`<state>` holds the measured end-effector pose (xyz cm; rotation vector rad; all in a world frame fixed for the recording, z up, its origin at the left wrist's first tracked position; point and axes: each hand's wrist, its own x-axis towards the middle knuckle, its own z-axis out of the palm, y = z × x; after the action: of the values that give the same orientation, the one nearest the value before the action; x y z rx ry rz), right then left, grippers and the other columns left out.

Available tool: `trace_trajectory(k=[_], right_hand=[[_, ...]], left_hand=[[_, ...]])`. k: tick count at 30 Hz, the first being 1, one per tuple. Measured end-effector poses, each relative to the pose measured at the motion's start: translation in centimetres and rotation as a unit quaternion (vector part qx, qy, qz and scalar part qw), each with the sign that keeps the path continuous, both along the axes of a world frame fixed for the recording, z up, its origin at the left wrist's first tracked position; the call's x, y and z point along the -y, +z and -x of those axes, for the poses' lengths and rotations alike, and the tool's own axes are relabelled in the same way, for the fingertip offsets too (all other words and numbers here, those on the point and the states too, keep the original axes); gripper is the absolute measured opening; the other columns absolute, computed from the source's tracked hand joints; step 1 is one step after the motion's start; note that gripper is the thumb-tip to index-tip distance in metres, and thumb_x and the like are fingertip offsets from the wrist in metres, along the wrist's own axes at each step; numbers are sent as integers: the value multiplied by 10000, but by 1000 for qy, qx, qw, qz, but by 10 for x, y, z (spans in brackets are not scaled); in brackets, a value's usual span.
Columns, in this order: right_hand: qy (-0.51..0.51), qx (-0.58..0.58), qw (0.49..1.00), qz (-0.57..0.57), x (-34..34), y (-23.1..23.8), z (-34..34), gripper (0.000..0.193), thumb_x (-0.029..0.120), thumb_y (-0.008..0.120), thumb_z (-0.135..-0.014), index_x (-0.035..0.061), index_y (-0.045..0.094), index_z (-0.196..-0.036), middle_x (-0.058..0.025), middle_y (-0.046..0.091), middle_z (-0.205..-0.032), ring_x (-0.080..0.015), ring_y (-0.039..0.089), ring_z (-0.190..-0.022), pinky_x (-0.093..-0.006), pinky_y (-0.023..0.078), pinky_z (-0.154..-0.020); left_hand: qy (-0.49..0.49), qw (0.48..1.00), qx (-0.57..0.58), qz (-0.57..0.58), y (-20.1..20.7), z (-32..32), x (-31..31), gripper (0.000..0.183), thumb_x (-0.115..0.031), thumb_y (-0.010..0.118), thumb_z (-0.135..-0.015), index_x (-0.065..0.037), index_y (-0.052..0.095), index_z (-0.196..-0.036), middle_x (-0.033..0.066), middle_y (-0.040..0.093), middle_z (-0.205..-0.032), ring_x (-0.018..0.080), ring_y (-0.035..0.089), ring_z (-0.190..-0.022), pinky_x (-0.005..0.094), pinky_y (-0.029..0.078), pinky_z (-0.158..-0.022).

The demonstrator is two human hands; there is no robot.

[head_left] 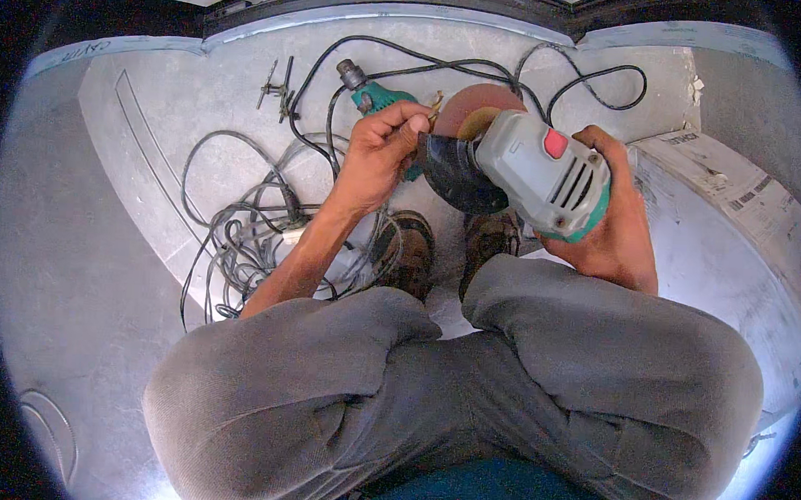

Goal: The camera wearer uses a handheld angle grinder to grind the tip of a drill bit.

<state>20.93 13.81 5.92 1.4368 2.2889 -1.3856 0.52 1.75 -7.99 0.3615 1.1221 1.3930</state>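
Observation:
My right hand (623,226) is wrapped round the body of a grey and green angle grinder (536,171), whose red button faces up. Its reddish-brown disc (478,100) points away from me, with a black guard (457,176) on the near left side. Between thumb and fingertips, my left hand (376,155) pinches a small brass-coloured drill bit (437,103), its tip close beside the disc's left edge. Whether bit and disc touch I cannot tell. Behind my left hand a green power drill (380,97) lies on the floor, partly hidden.
Black cables (240,234) lie tangled at the left, and another cable loop (604,89) spreads at the far right. A chuck key and rod (278,90) lie near the drill. On the right sits a cardboard box (716,179). My shoes (490,236) are below the grinder.

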Motion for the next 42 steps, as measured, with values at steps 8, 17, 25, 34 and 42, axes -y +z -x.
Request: trace_trajectory(k=[8,17,25,34,42], right_hand=[[3,-28,1000,-4,1,-6,-4,817,107,762,-591,166,314,-1271,-219,627,-997,-432,588,-967,-443,479,-823],[13,-12,1000,-2,-1,-3,-2,804,108,759,-597,161,319,-1268,-219,630,-983,-432,589,-965,-443,480,-811],[5,0,1000,0,1,-2,0,787,113,755,-606,155,326,-1264,-221,631,-979,-432,591,-958,-444,480,-806],[9,-10,1000,-3,0,-1,2,800,110,760,-598,151,322,-1266,-220,629,-990,-429,589,-967,-436,480,-815],[-6,-14,1000,5,1,-6,-2,831,97,767,-580,156,314,-1274,-220,625,-1002,-425,588,-972,-434,479,-826]], left_hand=[[-2,1000,-8,10,4,-2,-1,222,-211,549,-927,-12,609,-1003,-35,575,-796,32,467,-672,176,355,-585],[-8,997,-83,1,5,1,-1,220,-190,553,-922,14,615,-979,-5,591,-838,64,508,-770,214,414,-695],[-27,991,-134,4,11,0,-3,207,-179,552,-919,12,617,-967,3,594,-834,73,516,-784,221,416,-708],[-23,983,-181,-5,10,2,-3,183,-139,537,-921,11,623,-981,8,607,-845,73,520,-793,218,415,-719],[-36,989,-141,5,10,-3,-2,160,-38,499,-911,16,615,-1007,4,612,-862,67,527,-806,211,418,-731]])
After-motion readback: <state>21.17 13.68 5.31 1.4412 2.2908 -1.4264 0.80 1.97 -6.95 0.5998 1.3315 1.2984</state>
